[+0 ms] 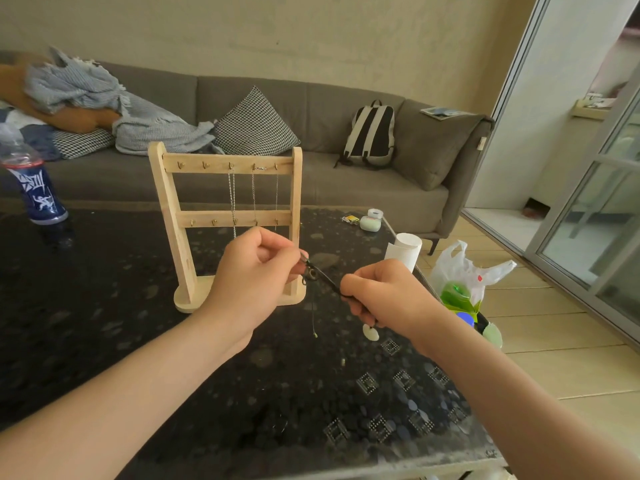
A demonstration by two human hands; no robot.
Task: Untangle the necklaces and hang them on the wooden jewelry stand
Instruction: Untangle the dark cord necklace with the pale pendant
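Observation:
A wooden jewelry stand (pixel 227 216) with two hook rails stands on the dark table (pixel 104 341). Three thin chain necklaces (pixel 232 195) hang from hooks on the right part of its top rail. In front of the stand's base, my left hand (pixel 254 275) and my right hand (pixel 379 294) each pinch one end of a black cord necklace (pixel 323 277), stretched between them above the table. A knotted tangle sits near my left fingers. A pale round pendant (pixel 370 332) dangles below my right hand, and a thin strand hangs down between the hands.
A blue-labelled plastic bottle (pixel 33 181) stands at the table's far left. A white paper roll (pixel 405 251), tape and a small case (pixel 370 222) lie at the right side. A plastic bag (pixel 464 278) sits on the floor. A grey sofa (pixel 346 168) is behind.

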